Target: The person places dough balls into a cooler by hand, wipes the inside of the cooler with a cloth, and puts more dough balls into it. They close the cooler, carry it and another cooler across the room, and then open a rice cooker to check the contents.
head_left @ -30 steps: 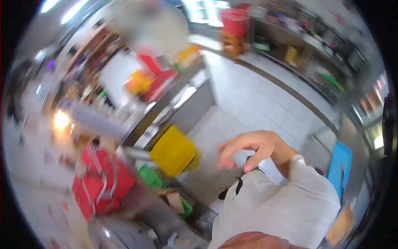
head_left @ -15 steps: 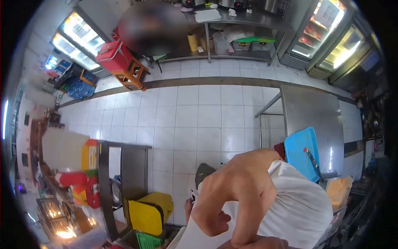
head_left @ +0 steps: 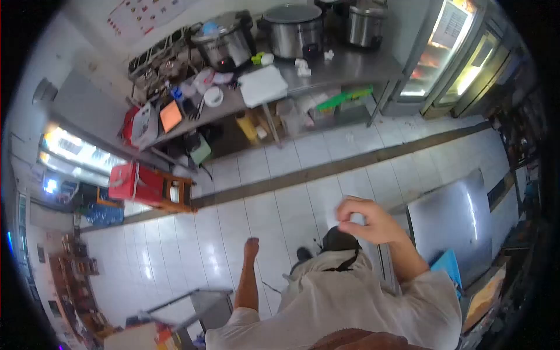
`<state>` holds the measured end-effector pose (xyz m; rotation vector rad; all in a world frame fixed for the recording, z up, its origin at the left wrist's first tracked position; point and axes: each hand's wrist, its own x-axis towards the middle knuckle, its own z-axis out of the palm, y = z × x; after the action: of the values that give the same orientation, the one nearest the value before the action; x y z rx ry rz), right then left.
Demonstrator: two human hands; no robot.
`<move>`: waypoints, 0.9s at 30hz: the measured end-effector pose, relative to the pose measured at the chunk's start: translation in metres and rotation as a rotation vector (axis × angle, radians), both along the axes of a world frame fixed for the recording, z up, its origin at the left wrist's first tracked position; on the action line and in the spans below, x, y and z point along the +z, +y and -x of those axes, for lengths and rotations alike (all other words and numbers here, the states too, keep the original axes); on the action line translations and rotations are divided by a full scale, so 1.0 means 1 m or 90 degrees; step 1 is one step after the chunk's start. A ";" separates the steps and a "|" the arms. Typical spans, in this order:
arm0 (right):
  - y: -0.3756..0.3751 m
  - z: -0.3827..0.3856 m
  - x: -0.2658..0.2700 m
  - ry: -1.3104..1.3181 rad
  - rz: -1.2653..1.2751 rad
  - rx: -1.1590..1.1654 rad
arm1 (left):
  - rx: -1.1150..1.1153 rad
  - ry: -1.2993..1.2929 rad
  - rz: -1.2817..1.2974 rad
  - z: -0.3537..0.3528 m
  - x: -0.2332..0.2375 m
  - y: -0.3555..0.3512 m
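Observation:
My right hand is raised in front of my body at the right. Its fingers and thumb are bent toward each other, with a pale patch showing in the gap; no held object can be made out. Lower and further left, my left hand hangs over the tiled floor with its fingers curled in and nothing visible sticking out. Neither hand touches a surface. Between them are my pale shirt and a dark shape near my feet.
Ahead, a steel counter holds large pots, a white board and small items. A red box rests on a wooden stool at left. At right are a steel table, a blue tray and lit fridges.
The view has tilted up and turned, showing more of the counter. My right hand has moved up and outward from my body; my left hand is now in clear view.

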<state>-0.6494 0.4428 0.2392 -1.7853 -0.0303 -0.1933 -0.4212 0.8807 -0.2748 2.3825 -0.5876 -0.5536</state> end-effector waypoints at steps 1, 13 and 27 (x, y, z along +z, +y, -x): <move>-0.033 -0.002 -0.041 0.085 -0.100 -0.110 | -0.041 -0.114 0.086 -0.069 -0.002 -0.046; -0.413 -0.222 -0.098 0.088 -0.042 -0.560 | 0.007 -0.167 0.177 -0.468 0.290 -0.567; -0.717 -0.709 -0.063 0.391 0.461 -0.636 | -0.227 -0.337 -0.125 -0.872 0.424 -1.005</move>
<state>0.0596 -0.2738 0.1759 -2.3601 1.3996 -0.3592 0.4509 -0.1242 0.1495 2.6358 -1.2555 -0.1153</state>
